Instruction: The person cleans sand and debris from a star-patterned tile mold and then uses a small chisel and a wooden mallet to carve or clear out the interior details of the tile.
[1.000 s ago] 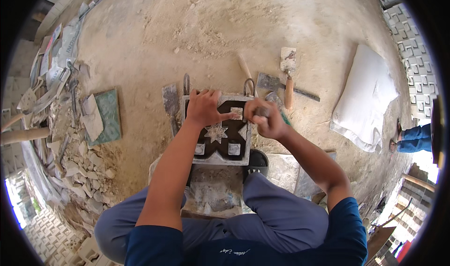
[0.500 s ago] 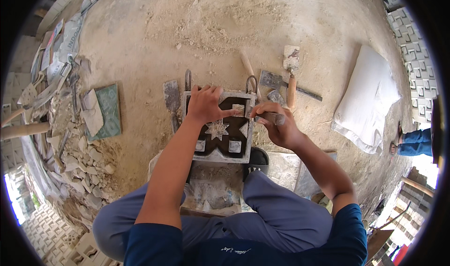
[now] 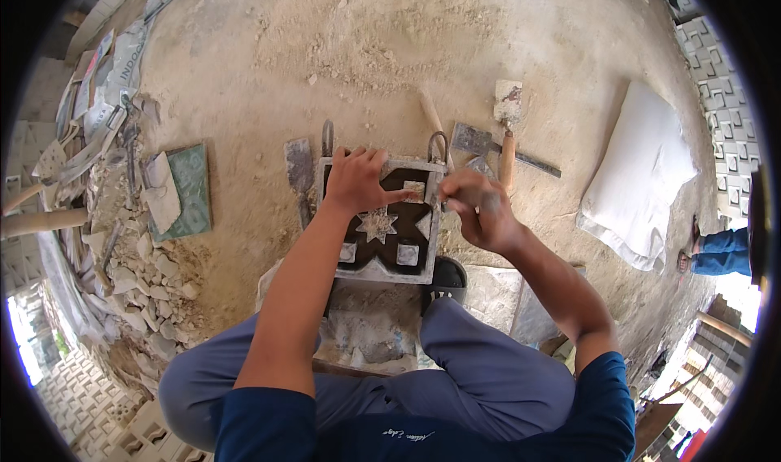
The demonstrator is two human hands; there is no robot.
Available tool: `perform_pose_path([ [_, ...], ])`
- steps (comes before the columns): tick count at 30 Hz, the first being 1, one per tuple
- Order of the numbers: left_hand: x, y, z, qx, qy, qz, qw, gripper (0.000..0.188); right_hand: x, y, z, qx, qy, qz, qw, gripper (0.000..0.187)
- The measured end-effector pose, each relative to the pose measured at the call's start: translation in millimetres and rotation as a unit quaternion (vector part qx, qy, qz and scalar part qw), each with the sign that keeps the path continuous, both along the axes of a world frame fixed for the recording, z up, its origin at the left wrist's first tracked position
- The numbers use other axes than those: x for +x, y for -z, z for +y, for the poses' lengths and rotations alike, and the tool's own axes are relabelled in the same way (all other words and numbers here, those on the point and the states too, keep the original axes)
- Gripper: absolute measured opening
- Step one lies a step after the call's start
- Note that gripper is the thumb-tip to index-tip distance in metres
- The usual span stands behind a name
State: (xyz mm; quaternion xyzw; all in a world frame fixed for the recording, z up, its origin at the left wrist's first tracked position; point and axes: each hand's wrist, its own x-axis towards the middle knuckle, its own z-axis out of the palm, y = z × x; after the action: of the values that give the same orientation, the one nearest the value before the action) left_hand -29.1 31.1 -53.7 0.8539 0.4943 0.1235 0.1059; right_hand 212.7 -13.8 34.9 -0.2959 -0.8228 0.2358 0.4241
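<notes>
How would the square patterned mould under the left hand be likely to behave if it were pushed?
The mould would probably stay stiff, since its rim looks thick and hard. It may be heavy for its size, as two loops on its far edge look like lifting handles. Its broad, square outline makes rolling seem unlikely.

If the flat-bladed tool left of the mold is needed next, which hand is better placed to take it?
Probably the left hand: it rests on the mold near the flat-bladed tool, whereas the right hand is farther away, gripping a blurred implement.
</notes>
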Motion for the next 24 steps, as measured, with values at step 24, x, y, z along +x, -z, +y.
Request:
perform_pose_path([
  [24,0.7,-2.7,0.5,-0.021,-0.003,0.008,1.000,0.082,-10.1,2.6,23.0,-0.060,0.013,-0.063,0.996,0.018],
])
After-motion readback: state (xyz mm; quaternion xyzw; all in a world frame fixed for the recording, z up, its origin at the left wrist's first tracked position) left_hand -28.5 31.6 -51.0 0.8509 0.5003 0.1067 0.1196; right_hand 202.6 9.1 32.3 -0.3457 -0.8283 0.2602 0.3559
